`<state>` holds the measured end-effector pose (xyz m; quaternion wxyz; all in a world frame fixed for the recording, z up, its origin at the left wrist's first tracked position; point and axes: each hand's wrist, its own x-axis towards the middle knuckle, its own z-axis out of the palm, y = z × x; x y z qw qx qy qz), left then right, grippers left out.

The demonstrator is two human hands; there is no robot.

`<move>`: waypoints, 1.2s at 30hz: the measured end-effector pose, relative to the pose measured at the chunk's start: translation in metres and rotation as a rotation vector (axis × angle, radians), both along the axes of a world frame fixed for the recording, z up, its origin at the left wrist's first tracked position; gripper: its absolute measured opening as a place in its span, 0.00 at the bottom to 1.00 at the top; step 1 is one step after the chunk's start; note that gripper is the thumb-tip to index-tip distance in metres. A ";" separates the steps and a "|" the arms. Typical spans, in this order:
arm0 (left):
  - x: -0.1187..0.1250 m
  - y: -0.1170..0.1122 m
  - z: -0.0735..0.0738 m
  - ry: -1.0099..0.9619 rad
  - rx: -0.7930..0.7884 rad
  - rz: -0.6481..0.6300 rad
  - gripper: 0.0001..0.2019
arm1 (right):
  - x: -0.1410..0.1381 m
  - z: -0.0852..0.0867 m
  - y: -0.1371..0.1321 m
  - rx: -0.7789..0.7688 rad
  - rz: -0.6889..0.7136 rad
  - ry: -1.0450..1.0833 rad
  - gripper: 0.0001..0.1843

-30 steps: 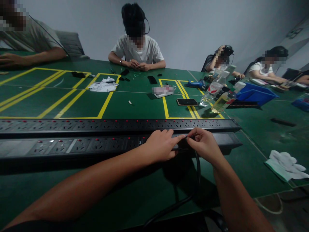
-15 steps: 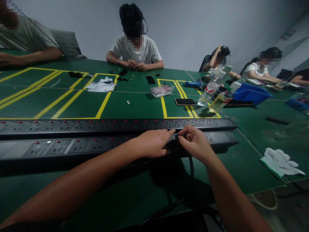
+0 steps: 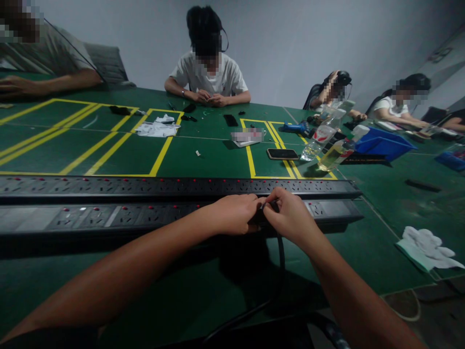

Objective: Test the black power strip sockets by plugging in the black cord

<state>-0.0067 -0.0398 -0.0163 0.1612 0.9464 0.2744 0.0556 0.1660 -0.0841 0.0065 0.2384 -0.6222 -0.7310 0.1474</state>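
Two long black power strips lie side by side across the green table, both lined with sockets and small red parts. My left hand (image 3: 240,213) is closed over the near power strip (image 3: 132,215), its thumb low at the front edge and its fingertips close to my right hand. My right hand (image 3: 290,213) pinches a black plug (image 3: 272,206) at the near strip; a black cable (image 3: 282,257) hangs from it towards me. Fingers partly hide the plug, so I cannot tell whether it sits in a socket. The far power strip (image 3: 167,186) lies just behind, untouched.
Beyond the strips are a phone (image 3: 282,154), a clear bottle (image 3: 323,135), a spray bottle (image 3: 337,152) and a blue bin (image 3: 385,143). White gloves lie right (image 3: 428,247) and back left (image 3: 158,127). Several people sit around the table (image 3: 203,167).
My left fingers have drawn in and bent closer to the plug. My right hand has shifted slightly left with the plug and cable. The view has moved a little.
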 end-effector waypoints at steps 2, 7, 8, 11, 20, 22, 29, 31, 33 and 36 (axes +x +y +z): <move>0.000 0.001 -0.001 -0.004 -0.003 -0.010 0.24 | -0.002 0.000 -0.001 0.005 0.006 -0.040 0.02; 0.000 0.001 -0.001 0.040 0.008 0.019 0.24 | -0.001 -0.005 0.004 -0.041 0.007 -0.051 0.01; 0.000 0.000 -0.001 0.044 0.010 0.018 0.25 | 0.000 -0.006 0.005 -0.039 0.010 -0.051 0.01; 0.000 -0.001 0.001 0.041 0.017 0.018 0.24 | 0.002 -0.007 0.005 -0.035 0.026 -0.058 0.01; 0.000 -0.002 0.001 0.046 0.037 0.012 0.26 | 0.021 -0.004 0.003 -0.144 0.196 0.105 0.08; 0.000 -0.002 0.001 0.034 0.044 0.001 0.29 | 0.036 0.000 0.008 -0.163 0.310 0.193 0.10; -0.001 -0.002 -0.001 0.000 0.032 -0.010 0.30 | 0.053 0.003 0.012 -0.020 0.478 -0.215 0.26; 0.000 -0.001 -0.002 -0.008 0.030 -0.007 0.33 | 0.048 -0.004 0.007 0.004 0.431 -0.302 0.31; 0.000 0.000 -0.003 -0.004 0.027 -0.005 0.35 | 0.045 -0.011 0.003 0.032 0.402 -0.365 0.33; 0.000 0.001 -0.004 0.014 0.021 -0.004 0.37 | 0.046 -0.019 0.004 0.053 0.381 -0.419 0.32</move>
